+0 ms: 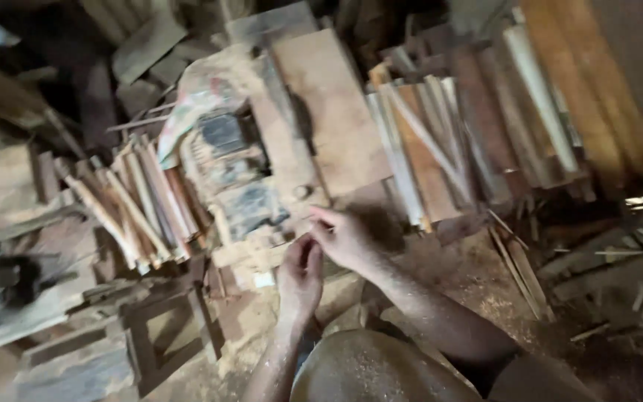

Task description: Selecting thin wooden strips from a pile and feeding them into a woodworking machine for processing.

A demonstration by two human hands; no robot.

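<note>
Both hands meet before the dusty grey bench machine: left hand fingers curled, right hand fingers pinched together (contents too blurred to tell). The thin pale wooden slats nearby look light, stiff and splintery, best gripped mid-length.

The whole view was dim and motion-blurred; soft light fell around the wide board, with deep shadow left of it.

Dusty wooden board lying flat beside bundled sticks
</note>
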